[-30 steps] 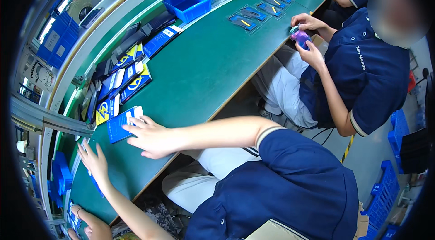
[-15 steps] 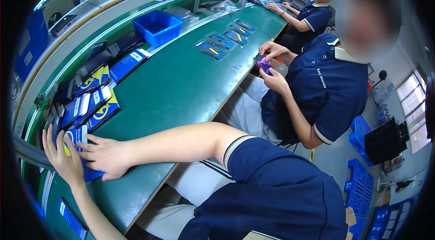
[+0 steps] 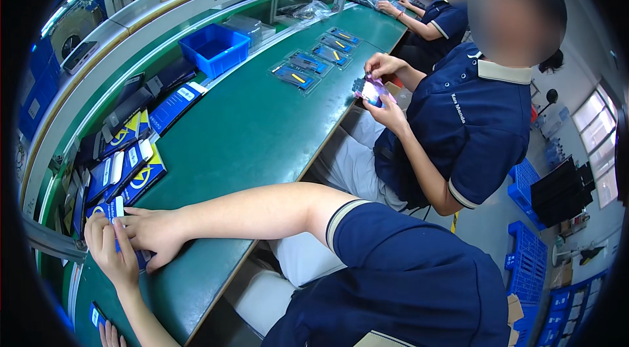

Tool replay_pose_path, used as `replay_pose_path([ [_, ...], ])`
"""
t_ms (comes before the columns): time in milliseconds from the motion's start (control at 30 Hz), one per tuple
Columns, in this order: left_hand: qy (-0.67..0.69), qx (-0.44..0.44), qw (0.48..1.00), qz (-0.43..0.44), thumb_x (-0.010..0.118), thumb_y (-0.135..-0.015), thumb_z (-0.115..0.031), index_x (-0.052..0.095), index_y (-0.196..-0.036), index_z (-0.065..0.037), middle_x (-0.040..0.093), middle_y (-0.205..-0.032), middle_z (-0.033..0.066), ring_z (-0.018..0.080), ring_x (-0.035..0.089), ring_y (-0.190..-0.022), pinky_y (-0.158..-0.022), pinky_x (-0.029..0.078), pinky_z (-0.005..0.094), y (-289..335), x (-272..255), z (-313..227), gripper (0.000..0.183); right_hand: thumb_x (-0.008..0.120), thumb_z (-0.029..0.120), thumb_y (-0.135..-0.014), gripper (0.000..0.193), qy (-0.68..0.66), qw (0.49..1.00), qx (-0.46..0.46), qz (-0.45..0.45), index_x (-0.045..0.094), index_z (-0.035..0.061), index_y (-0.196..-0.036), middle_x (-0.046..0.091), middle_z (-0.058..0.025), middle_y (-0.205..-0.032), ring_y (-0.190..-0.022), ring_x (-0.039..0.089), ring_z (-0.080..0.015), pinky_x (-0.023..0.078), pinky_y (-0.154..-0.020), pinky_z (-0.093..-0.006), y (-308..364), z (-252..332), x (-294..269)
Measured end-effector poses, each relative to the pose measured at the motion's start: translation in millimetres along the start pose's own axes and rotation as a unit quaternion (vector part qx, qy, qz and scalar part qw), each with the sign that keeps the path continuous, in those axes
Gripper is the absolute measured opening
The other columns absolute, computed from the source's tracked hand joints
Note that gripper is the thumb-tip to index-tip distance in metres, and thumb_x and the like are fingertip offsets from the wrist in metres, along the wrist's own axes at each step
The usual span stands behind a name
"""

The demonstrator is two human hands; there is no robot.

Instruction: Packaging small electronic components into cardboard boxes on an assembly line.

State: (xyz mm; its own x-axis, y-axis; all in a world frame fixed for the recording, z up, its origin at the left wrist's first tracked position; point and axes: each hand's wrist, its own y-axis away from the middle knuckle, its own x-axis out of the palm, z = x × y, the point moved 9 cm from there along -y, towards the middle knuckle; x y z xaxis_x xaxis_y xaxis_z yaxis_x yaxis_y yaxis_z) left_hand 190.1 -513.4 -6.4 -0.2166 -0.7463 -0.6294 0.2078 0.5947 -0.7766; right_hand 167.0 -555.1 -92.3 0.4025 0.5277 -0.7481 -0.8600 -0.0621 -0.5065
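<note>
At the left end of the green bench, a flat blue box (image 3: pixel 118 205) with a white end flap lies beneath both my hands. My right hand (image 3: pixel 156 232) rests across it, thumb along the near edge and fingers over the top, gripping it. Bent close over the same box, my left hand (image 3: pixel 113 249) overlaps the fingertips of the right and hides much of the box. Several more blue and yellow flat boxes (image 3: pixel 145 171) lie just beyond. Close to the lower left, another person's fingers (image 3: pixel 113 335) are at a second blue box (image 3: pixel 97 315).
Farther along the bench (image 3: pixel 242 137) stand a blue bin (image 3: pixel 213 52) and several clear trays (image 3: pixel 294 76) with blue and yellow parts. Beside me a co-worker's hands (image 3: pixel 386 101) hold a shiny purple piece. A metal post (image 3: pixel 52 237) rises at the left.
My left hand's spread fingers have drawn together over the box. Another person's fingers have appeared at the lower-left box. The co-worker's purple piece has tilted and catches the light.
</note>
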Motion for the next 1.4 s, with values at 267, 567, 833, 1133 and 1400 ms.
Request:
replay_pose_path([
  [267, 0.007, 0.048, 0.998, 0.027, 0.061, -0.085, -0.006, 0.056, -0.080, 0.004, 0.057, -0.090, 0.0171, 0.0379, 0.057, -0.095, -0.088, 0.043, 0.0496, -2, 6, -18, 0.013, 0.070, 0.037, -0.078, 0.065, 0.016, 0.998, 0.065, -0.018, 0.053, 0.0074, -0.133, 0.048, -0.0201, -0.141, -0.144, 0.023, -0.0463, 0.009, -0.118, -0.0605, 0, -11, -8],
  [567, 0.011, 0.044, 0.998, 0.048, 0.062, -0.085, -0.009, 0.062, -0.084, 0.004, 0.061, -0.099, 0.0167, 0.0377, 0.057, -0.105, -0.094, 0.043, 0.0500, 0, 14, -17, 0.013, 0.075, 0.042, -0.074, 0.069, 0.000, 0.998, 0.006, -0.065, 0.054, 0.0077, -0.130, 0.050, -0.0180, -0.138, -0.140, 0.032, -0.0390, 0.010, -0.118, -0.0601, 4, 12, -22],
  [833, 0.035, 0.034, 0.997, 0.063, 0.062, -0.084, -0.009, 0.062, -0.083, 0.003, 0.061, -0.099, 0.0155, 0.0366, 0.057, -0.105, -0.094, 0.043, 0.0498, 1, 19, -22, 0.012, 0.077, 0.038, -0.074, 0.046, 0.023, 0.990, -0.082, -0.115, 0.067, 0.0097, -0.108, 0.064, -0.0117, -0.115, -0.120, 0.052, -0.0318, 0.028, -0.112, -0.0518, 5, 25, -20],
  [1133, 0.050, 0.016, 0.995, 0.088, 0.061, -0.086, -0.011, 0.066, -0.097, 0.003, 0.061, -0.108, 0.0175, 0.0382, 0.056, -0.109, -0.097, 0.043, 0.0485, -2, 22, -24, 0.018, 0.068, 0.017, -0.077, 0.025, 0.010, 0.984, -0.069, -0.165, 0.065, 0.0054, -0.098, 0.064, -0.0162, -0.107, -0.106, 0.058, -0.0348, 0.047, -0.092, -0.0429, -4, 11, -29],
  [1400, 0.018, -0.022, 0.998, -0.055, 0.053, -0.098, -0.025, 0.042, -0.142, -0.004, 0.041, -0.146, 0.0228, 0.0391, 0.043, -0.133, -0.111, 0.033, 0.0477, 6, -12, -10, 0.050, 0.069, 0.053, -0.085, 0.052, -0.441, 0.858, 0.106, -0.240, 0.054, 0.0108, -0.060, 0.051, -0.0009, -0.057, -0.060, 0.055, -0.0160, 0.044, -0.063, -0.0315, 17, -36, -164],
])
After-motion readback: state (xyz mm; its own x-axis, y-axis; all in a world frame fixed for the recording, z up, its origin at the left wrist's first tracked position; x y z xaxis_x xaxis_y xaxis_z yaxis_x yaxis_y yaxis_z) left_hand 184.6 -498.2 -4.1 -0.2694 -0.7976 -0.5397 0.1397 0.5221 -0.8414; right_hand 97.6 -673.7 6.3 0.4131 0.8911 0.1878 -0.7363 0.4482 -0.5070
